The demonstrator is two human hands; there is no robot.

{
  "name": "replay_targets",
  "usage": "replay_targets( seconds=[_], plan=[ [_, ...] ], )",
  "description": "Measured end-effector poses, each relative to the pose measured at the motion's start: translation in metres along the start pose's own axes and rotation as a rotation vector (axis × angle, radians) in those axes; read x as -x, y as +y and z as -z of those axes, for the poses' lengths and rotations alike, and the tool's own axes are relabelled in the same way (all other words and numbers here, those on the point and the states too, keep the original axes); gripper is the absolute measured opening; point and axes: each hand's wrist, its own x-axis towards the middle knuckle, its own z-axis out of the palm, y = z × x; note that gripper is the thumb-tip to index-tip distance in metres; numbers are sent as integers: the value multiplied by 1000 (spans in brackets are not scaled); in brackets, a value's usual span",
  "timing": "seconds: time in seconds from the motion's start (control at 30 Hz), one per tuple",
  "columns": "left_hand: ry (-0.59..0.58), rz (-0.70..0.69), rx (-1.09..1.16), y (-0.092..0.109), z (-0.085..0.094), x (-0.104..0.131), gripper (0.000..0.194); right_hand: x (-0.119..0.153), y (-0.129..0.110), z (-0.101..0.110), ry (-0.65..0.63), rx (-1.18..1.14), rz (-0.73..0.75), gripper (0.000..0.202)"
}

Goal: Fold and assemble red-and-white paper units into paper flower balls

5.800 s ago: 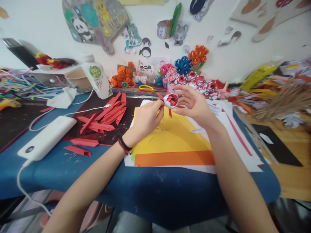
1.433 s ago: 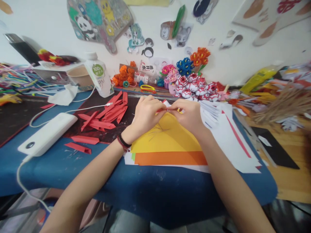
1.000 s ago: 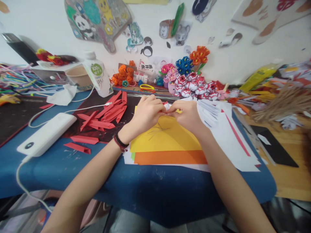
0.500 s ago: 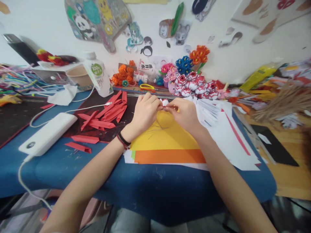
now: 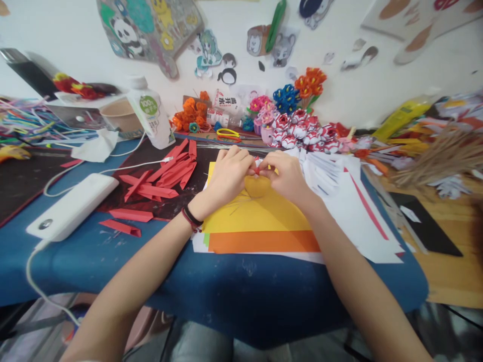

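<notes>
A small red-and-white folded paper flower is pinched between my two hands, above a stack of coloured paper. My left hand closes its fingertips on the flower's left side, its back turned up. From the right, the thumb and fingers of my right hand grip the same piece. Much of the flower is hidden by my fingers. Under the hands lies a yellow sheet with thin dark wires on it, and an orange sheet shows along its lower edge.
Folded red paper strips lie to the left, beside a white power bank with a cable. White paper strips rest on the right. Behind stand finished red-and-white paper flowers, yellow-handled scissors and a white bottle.
Both hands stay at nearly the same spot, still pinching the paper flower. It has turned in the fingers, so more red now shows where white showed before. The view has shifted slightly.
</notes>
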Motion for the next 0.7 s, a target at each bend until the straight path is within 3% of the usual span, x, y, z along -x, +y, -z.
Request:
replay_targets(
  seconds=[0.13, 0.23, 0.33, 0.47, 0.63, 0.7],
  plan=[
    [84, 23, -91, 2, 2, 2, 16, -1, 0, -2, 17, -14, -69, 15],
    [163, 4, -177, 7, 6, 3, 23, -3, 1, -2, 113, -2, -143, 11],
    [147, -44, -178, 11, 8, 4, 32, -4, 3, 0, 137, -49, -124, 8],
    [114, -44, -185, 14, 6, 4, 33, -5, 5, 5, 69, -166, -100, 7],
    [125, -62, -182, 14, 5, 4, 34, -5, 0, 13, 5, -268, -154, 27],
    [119, -77, -171, 14, 5, 4, 33, -6, -3, 14, 30, -295, -165, 26]
  ],
)
